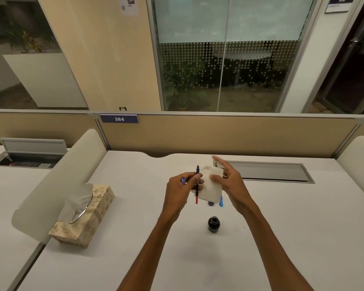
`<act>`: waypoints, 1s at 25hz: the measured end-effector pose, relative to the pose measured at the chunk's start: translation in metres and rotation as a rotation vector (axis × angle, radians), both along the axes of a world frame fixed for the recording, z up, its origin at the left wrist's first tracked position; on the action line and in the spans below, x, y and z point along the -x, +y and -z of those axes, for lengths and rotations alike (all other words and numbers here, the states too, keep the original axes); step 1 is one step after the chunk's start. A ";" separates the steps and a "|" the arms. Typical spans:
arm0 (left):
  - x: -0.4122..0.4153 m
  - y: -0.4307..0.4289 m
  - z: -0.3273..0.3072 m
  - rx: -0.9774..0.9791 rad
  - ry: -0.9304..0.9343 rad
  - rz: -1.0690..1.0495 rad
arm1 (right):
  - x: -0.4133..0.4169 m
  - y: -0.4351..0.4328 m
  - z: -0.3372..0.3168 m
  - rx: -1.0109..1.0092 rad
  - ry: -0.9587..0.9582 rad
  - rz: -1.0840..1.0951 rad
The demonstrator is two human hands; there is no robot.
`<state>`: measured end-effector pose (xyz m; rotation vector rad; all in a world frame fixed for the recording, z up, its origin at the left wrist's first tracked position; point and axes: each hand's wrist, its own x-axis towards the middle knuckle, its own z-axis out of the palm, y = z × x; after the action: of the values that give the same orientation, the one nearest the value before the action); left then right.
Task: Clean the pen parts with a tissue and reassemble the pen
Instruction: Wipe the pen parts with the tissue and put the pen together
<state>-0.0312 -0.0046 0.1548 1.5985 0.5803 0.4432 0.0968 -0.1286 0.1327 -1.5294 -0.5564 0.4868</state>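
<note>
Forearms reach in from the near edge; beyond them an ink bottle [214, 224] stands on the counter [282, 217]. Above it the left grip [181, 189] pinches a thin pen refill [197, 186] upright, just beside the tissue [212, 190] — held under the thumb of the right grip [231, 183]. Blue pen parts [220, 201] lie on the counter beneath.

Behind the tissue [211, 185], blue pen parts [220, 201], only partly in view.

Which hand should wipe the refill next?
Right, most likely. The right hand holds the tissue, pinched under its thumb, close beside the refill. The left hand pinches the refill upright and also holds a blue part, so it is better used as the steady holder.
</note>
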 end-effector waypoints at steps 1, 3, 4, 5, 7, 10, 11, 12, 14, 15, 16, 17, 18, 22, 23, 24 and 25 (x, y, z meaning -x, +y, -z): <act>-0.002 -0.003 0.002 0.001 0.002 0.008 | 0.000 -0.002 -0.003 -0.027 0.070 0.045; -0.007 -0.007 0.004 0.001 0.008 0.019 | 0.001 -0.005 -0.007 -0.054 0.177 0.107; -0.009 -0.009 0.004 -0.006 0.010 0.024 | 0.003 -0.008 -0.009 -0.042 0.188 0.116; -0.012 -0.010 0.004 -0.015 0.011 0.029 | 0.004 -0.010 -0.009 -0.030 0.183 0.111; -0.015 -0.013 0.005 -0.023 0.009 0.041 | 0.005 -0.015 -0.009 -0.037 0.177 0.073; -0.018 -0.016 0.005 -0.019 0.010 0.041 | 0.005 -0.019 -0.009 -0.031 0.164 0.012; -0.018 -0.017 0.005 -0.024 0.013 0.044 | 0.005 -0.020 -0.009 -0.011 0.147 -0.005; -0.019 -0.018 0.006 -0.029 0.016 0.045 | 0.005 -0.022 -0.008 -0.001 0.132 -0.023; -0.021 -0.020 0.006 -0.029 0.022 0.043 | 0.007 -0.025 -0.009 -0.010 0.133 -0.062; -0.021 -0.021 0.006 -0.027 0.026 0.042 | 0.008 -0.026 -0.009 -0.022 0.154 -0.080; -0.022 -0.021 0.007 -0.029 0.027 0.044 | 0.009 -0.028 -0.010 -0.034 0.180 -0.092; -0.022 -0.022 0.007 -0.033 0.029 0.045 | 0.009 -0.029 -0.010 -0.041 0.208 -0.102; -0.022 -0.023 0.008 -0.039 0.031 0.051 | 0.009 -0.030 -0.009 -0.046 0.231 -0.113; -0.025 -0.025 0.008 -0.058 0.038 0.087 | 0.009 -0.036 -0.008 -0.083 0.324 -0.129; -0.026 -0.026 0.007 -0.063 0.041 0.096 | 0.009 -0.038 -0.009 -0.097 0.365 -0.118; -0.026 -0.026 0.006 -0.069 0.045 0.105 | 0.010 -0.040 -0.010 -0.112 0.390 -0.109; -0.027 -0.026 0.005 -0.072 0.046 0.116 | 0.009 -0.041 -0.010 -0.124 0.388 -0.103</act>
<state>-0.0045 -0.0302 0.1499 1.7052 0.5086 0.3444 0.0873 -0.1693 0.1425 -1.2506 -0.3556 0.7930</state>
